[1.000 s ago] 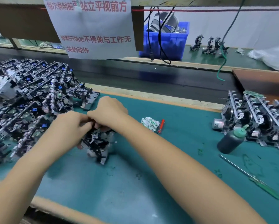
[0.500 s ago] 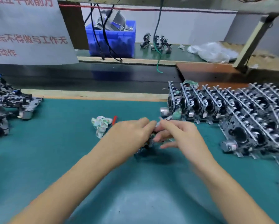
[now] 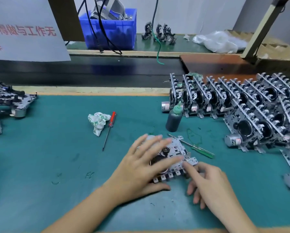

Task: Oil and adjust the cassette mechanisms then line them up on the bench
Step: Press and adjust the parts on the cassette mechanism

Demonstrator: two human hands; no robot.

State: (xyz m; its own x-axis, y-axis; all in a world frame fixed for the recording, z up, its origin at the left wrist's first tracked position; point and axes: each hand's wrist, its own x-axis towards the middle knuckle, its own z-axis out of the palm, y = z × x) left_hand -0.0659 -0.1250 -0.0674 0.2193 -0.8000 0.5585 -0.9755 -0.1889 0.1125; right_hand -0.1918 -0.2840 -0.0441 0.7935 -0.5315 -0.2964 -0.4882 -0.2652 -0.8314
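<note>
Green bench mat (image 3: 60, 157), blue bin (image 3: 122, 33) behind. Left hand (image 3: 140, 167) flat on cassette mechanism (image 3: 177, 153); right hand (image 3: 209, 184) pointing finger touches it.

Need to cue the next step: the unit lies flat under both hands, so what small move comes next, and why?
Probably reach the right hand for the oil bottle. The mechanism lies flat on the mat, the left hand rests on it, and the bottle stands just behind.

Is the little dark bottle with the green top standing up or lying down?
Standing up. The dark plastic oil bottle with the green cap sits on its base on the green bench mat, cap pointing upward, beside the row of mechanisms.
</note>
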